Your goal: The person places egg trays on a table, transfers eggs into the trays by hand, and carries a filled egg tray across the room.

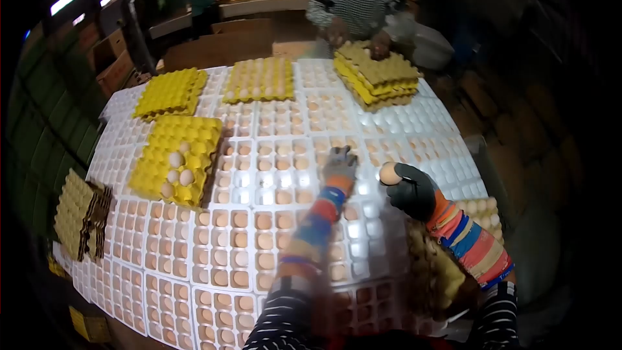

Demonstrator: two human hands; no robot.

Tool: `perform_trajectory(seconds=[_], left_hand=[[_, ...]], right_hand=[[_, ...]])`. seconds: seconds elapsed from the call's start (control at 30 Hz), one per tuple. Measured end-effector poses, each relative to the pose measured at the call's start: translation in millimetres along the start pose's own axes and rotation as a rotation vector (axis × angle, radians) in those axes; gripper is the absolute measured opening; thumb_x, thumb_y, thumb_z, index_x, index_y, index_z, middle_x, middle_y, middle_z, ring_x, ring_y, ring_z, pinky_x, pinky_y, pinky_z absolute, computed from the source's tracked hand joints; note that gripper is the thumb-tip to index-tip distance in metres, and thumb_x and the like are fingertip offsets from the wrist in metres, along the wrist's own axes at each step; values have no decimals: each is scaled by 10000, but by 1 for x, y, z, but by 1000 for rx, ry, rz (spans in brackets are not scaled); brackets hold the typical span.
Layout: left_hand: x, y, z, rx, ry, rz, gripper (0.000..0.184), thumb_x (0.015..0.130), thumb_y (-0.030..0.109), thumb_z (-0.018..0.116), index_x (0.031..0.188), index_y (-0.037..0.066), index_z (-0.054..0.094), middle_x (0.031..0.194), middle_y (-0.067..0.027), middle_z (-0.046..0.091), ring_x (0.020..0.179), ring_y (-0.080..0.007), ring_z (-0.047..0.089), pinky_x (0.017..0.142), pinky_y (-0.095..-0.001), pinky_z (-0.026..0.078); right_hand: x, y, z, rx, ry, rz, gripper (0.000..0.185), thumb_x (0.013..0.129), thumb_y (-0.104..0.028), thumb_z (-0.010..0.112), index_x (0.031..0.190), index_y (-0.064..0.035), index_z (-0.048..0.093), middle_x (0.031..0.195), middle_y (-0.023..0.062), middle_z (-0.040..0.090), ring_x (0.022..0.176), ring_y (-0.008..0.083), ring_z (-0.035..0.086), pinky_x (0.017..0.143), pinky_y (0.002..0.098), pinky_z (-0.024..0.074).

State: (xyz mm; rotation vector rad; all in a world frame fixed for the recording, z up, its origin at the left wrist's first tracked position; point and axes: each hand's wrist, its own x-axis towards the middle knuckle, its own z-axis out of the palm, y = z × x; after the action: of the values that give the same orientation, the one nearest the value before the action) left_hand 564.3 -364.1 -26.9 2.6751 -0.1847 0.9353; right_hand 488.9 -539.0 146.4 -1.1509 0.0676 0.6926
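Note:
My right hand [414, 192], in a dark glove, holds a brown egg [389, 174] between thumb and fingers above the white trays at the right. My left hand [341, 163], in a grey glove, reaches over the middle trays with its fingers bent; it is slightly blurred, and whether anything is under the fingers cannot be made out. White compartment trays [222, 290] cover the table, many with eggs in their cells. Near my right hand, several cells look empty. A yellow tray stack [203, 131] at the left bears several loose eggs.
More yellow trays [170, 93] lie at the back left, and one with eggs [259, 79] beside them. A co-worker [357, 10] across the table touches stacked trays [376, 74]. Brown trays [72, 215] stand at the left edge; an egg tray [481, 210] is at the right.

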Motion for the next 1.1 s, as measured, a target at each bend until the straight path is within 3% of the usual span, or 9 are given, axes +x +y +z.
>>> perform_trajectory(seconds=[0.03,0.13,0.27,0.4,0.6,0.77,0.97,1.03,1.1], left_hand=[[15,3,6,-472,-99,-438,323,841,301,478,1101,147,592,1182,-176,538,1105,-275,498,937,-364,405],[-3,-8,39,-76,-336,-285,482,862,394,453,1301,192,457,1417,-143,347,1339,-298,264,1088,-557,66],[-16,-14,46,-134,-347,-219,462,868,380,438,1283,178,472,1353,-138,426,1286,-296,344,1089,-494,169],[-38,-12,59,-152,-331,-211,440,866,356,438,1265,178,490,1349,-133,431,1273,-282,361,1090,-484,170],[-32,-14,83,-207,-346,-193,408,864,320,437,1238,178,517,1342,-125,437,1254,-260,386,1091,-467,173],[-9,-32,92,-284,-554,-165,385,862,291,436,1216,178,539,1336,-118,443,1238,-242,407,1092,-454,174],[-16,-22,35,-63,-297,-35,476,839,348,507,1265,136,498,1335,-117,456,1313,-285,315,1094,-519,96],[-9,-19,25,-136,-377,-72,537,820,376,537,1296,138,465,1323,-131,461,1306,-297,320,1095,-521,95],[-9,-6,20,-240,-207,-49,502,784,319,614,1234,116,525,1222,-133,530,1174,-301,444,1030,-470,254]], right_hand=[[19,0,5,17,-27,30,206,900,-237,488,966,-45,524,664,41,501,551,130,480,489,248,401],[66,-3,46,-87,-155,59,282,879,-226,544,1050,-2,525,751,60,557,617,132,533,566,255,461],[142,29,131,-660,-513,-250,399,879,-73,559,1250,-3,430,1060,99,590,974,168,594,866,326,483],[241,82,252,-250,-383,-112,317,818,-188,667,1072,-40,548,750,58,615,572,136,587,473,242,454],[311,103,312,-437,-431,-75,294,782,-230,688,950,-25,561,735,110,583,532,202,574,417,317,462],[175,6,210,-822,-528,-135,349,802,-207,679,1076,-6,601,878,70,662,656,137,635,558,261,528],[-80,-100,-5,-900,178,-288,407,850,-235,630,1192,-28,548,964,78,633,814,140,626,740,277,525],[-153,-80,-64,-1343,259,-454,422,859,-249,609,1220,-43,536,1114,92,589,1012,173,581,885,323,475],[-202,-59,-91,-1875,283,-166,502,851,-246,606,1296,-65,461,1276,96,494,1187,198,468,986,359,395]])
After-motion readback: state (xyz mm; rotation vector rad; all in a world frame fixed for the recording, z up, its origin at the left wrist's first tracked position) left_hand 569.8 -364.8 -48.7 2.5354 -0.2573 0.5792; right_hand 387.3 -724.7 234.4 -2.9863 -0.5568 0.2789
